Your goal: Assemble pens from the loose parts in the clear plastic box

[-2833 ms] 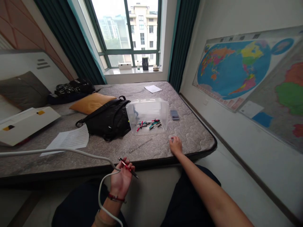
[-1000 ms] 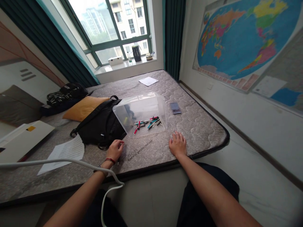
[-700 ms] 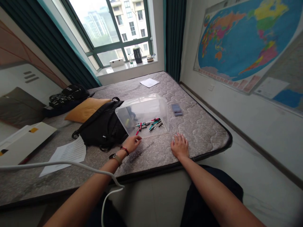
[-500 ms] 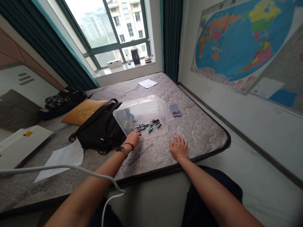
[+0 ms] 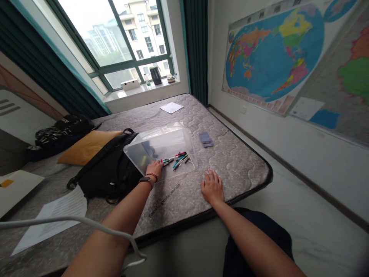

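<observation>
A clear plastic box (image 5: 161, 140) lies on its side on the mattress, its open side towards me. Several pens (image 5: 180, 161), with red, teal, black and white parts, lie in a loose pile inside it. My left hand (image 5: 155, 168) reaches into the opening at the left end of the pile. Its fingers look closed around a pen with a red part (image 5: 161, 161), most of which they hide. To the right of the box, my right hand (image 5: 212, 187) rests palm down on the mattress, fingers stretched and holding nothing.
Left of the box lie a black backpack (image 5: 108, 169), a yellow cushion (image 5: 86, 146) and a printed sheet (image 5: 54, 215). A blurred bluish item (image 5: 206, 139) lies to the right, white paper (image 5: 172, 107) further back. A pale cable (image 5: 100, 226) crosses before my left forearm.
My view has turned slightly to the right. The left hand has stayed at the left end of the pens, its red-marked pen now lower. My right hand still lies on the mattress.
</observation>
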Available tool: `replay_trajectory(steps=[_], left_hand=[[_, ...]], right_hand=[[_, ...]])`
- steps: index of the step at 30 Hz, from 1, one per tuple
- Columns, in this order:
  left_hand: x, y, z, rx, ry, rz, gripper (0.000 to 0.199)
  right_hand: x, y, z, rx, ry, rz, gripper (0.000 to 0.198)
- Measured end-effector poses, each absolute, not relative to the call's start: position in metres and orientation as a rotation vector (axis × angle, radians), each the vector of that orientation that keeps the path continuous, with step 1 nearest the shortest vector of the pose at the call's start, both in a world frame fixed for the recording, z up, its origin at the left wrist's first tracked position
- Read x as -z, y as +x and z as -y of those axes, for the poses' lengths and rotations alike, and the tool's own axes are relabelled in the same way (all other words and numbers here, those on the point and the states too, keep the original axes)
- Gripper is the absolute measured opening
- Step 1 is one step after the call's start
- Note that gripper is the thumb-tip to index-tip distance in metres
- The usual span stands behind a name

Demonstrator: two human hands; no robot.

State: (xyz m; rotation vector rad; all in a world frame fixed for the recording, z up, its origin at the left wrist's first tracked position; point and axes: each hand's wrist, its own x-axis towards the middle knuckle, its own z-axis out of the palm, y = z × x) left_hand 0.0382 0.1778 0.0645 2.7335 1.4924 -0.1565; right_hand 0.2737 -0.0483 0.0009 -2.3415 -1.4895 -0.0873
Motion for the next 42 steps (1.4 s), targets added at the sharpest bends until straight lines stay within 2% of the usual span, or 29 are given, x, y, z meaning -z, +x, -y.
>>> replay_trajectory(steps=[11, 17, 22, 29, 34, 42], left_hand=[[-0.083, 0.044, -0.182, 0.062, 2.778, -1.327, 0.020], [-0.110, 0.041, -0.148, -0.361, 2.723, -1.083, 0.016], [-0.096, 0.010, -0.087, -0.504, 2.424, -1.015, 0.016], [-0.035, -0.033, -0.019, -0.689, 1.983, -1.227, 0.018], [-0.002, -0.043, -0.004, -0.776, 2.106, -1.466, 0.028], [-0.003, -0.031, 0.009, -0.533, 2.245, -1.893, 0.020]], right_hand=[[0.000, 0.274, 0.048, 0.098, -2.355, 1.485, 0.044], [-0.001, 0.274, 0.048, 0.088, -2.352, 1.471, 0.044], [0.000, 0.273, 0.048, 0.110, -2.331, 1.482, 0.044], [0.003, 0.273, 0.049, 0.162, -2.325, 1.500, 0.043], [0.003, 0.272, 0.049, 0.180, -2.327, 1.532, 0.043], [0.005, 0.273, 0.049, 0.200, -2.339, 1.553, 0.043]])
